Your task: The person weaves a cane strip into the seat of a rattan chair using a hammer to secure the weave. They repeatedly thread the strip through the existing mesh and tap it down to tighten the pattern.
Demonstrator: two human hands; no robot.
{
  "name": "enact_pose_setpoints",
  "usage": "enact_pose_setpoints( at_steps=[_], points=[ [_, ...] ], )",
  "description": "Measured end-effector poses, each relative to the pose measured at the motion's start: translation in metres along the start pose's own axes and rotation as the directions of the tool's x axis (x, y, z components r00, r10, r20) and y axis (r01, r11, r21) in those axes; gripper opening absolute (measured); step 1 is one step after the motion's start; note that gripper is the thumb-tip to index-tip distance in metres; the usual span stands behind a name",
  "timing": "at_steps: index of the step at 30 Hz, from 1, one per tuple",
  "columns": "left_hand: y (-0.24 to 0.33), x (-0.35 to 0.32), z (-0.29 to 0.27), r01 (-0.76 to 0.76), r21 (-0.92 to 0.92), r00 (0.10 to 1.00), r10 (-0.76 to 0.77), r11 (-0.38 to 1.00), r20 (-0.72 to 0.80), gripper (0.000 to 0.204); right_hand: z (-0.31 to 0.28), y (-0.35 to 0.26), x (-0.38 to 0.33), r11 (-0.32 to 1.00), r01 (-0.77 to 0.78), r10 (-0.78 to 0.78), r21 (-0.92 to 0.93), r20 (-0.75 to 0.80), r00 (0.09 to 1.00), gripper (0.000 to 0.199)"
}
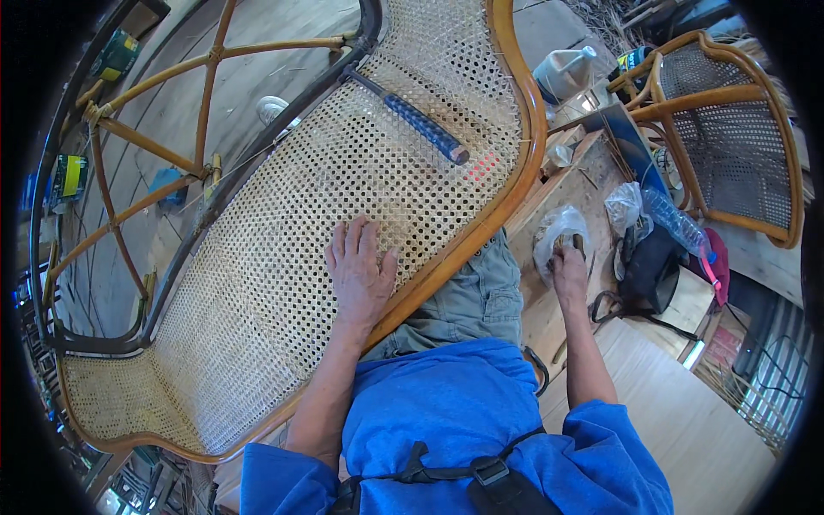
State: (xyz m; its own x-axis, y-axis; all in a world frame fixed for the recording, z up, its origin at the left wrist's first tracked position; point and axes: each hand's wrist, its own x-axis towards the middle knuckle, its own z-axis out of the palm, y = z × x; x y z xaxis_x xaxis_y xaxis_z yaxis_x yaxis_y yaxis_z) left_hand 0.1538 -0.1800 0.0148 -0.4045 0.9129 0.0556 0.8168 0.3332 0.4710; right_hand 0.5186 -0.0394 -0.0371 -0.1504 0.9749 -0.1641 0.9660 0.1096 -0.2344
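Progress: the pale woven cane panel [283,232] spans its curved honey-brown rattan rim [530,129] and lies before and to the left of the person. The main weave appears complete; the open lattice of brown rattan struts [210,94] beyond the dark frame bar [227,193] carries no weave. Edge finishing is judged possibly outstanding, as pale strand ends seem to show along the upper-right rim. Completion cannot be certified from one view.

Hands: the left hand [359,279] rests on the weave, fingers extended and slightly spread, gripping nothing. The right hand [569,276] is at the crumpled clear plastic bag [562,225] on the wooden surface [536,313]; whether its fingers are clamped cannot be told. A long dark tool with a blue-black patterned grip [425,129] lies unattended on the panel.

Limitations: the bag's contents are obscured by plastic and fingers. The tool's far end is indistinct against the dark bar. The panel's underside is hidden, and its top end is cut off.
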Motion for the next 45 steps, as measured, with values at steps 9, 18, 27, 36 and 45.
enact_pose_setpoints(
  at_steps=[9,18,27,36,45],
  points=[
    [0.0,0.001,0.0,0.005,0.003,1.0,-0.005,1.0,0.006,0.05,-0.026,0.008,0.004,0.894,-0.235,0.228,0.381,0.065,0.972,0.019],
    [0.003,0.0,-0.003,0.014,-0.043,1.0,-0.014,0.999,-0.008,0.045,-0.033,0.019,0.002,0.687,-0.452,0.371,0.569,0.26,0.891,0.016],
    [0.094,0.03,-0.031,0.228,-0.925,0.965,0.058,0.304,0.257,0.045,-0.132,-0.087,-0.022,0.561,-0.423,0.234,0.711,0.355,0.905,0.012],
    [0.095,0.029,0.015,0.649,-0.383,0.702,0.324,-0.657,0.634,0.066,-0.108,-0.208,-0.039,0.738,-0.166,-0.136,0.654,0.385,0.913,0.007],
    [0.06,0.018,0.019,0.523,-0.357,0.731,0.192,-0.774,0.655,0.046,-0.093,-0.25,-0.038,0.817,-0.079,-0.184,0.571,0.389,0.903,0.007]
  ],
)
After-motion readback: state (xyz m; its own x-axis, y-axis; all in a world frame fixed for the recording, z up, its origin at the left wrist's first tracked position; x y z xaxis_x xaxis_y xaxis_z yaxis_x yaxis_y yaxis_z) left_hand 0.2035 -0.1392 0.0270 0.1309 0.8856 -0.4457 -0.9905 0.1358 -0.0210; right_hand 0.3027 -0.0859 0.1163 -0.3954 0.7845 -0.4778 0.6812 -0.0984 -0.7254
